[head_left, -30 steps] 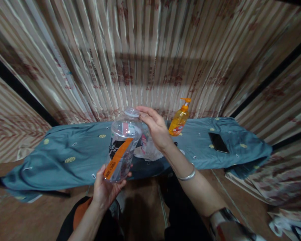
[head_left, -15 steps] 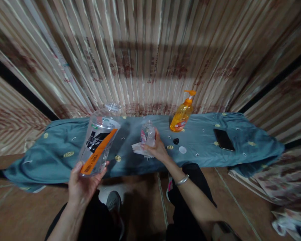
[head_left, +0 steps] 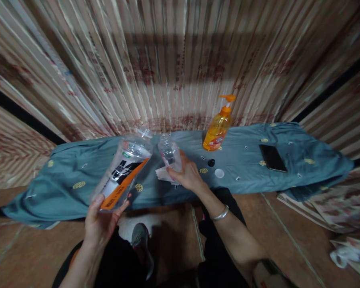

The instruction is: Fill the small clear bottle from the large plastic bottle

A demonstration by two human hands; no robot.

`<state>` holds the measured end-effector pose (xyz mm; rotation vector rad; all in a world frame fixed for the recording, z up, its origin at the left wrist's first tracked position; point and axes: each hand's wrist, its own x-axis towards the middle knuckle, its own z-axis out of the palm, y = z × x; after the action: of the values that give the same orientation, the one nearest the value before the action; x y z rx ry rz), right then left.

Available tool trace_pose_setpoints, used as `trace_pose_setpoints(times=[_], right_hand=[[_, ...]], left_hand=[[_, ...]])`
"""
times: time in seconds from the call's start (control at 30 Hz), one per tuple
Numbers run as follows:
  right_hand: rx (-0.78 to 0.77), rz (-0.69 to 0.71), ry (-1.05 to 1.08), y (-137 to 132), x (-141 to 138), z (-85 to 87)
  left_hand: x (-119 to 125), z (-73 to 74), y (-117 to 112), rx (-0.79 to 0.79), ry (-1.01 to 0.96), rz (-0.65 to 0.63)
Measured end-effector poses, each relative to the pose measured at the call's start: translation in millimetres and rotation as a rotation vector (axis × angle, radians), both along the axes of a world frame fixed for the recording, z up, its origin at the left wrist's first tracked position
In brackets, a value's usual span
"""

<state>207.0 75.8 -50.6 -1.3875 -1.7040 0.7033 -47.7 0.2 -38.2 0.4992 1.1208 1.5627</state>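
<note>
My left hand (head_left: 100, 220) is closed round the base of a large clear plastic bottle (head_left: 123, 172) with an orange, black and silver label. That bottle leans to the right, its uncapped mouth uppermost. In my right hand (head_left: 189, 174) is a small clear bottle (head_left: 169, 152), also uncapped and tilted left, so that the two necks come near each other without touching. A folded white tissue (head_left: 162, 174) lies on the cloth just under the small bottle. A black cap (head_left: 211, 163) and a white round lid (head_left: 219, 173) rest to the right of my right hand.
An orange pump bottle (head_left: 217, 130) stands near the back edge of the cloth-covered bench (head_left: 246, 136). A dark phone (head_left: 273, 158) lies farther right. Striped curtains (head_left: 168, 60) hang close behind, and black bars slope along both sides.
My right hand has tilted the small bottle left and brought it closer to the large one. My left hand has leaned the large bottle further right. The camera view has shifted slightly.
</note>
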Motion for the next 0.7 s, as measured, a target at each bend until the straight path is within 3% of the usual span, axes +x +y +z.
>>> trace_pose_setpoints(times=[0.5,0.7], right_hand=[[-0.019,0.002,-0.144,-2,8,4.7],[-0.015,0.006,-0.196,-2,13,3.9]], left_hand=[[0,-5.7,3,-0.041,0.173,0.030],[-8,-8.3,3,0.039,0.265,0.022]])
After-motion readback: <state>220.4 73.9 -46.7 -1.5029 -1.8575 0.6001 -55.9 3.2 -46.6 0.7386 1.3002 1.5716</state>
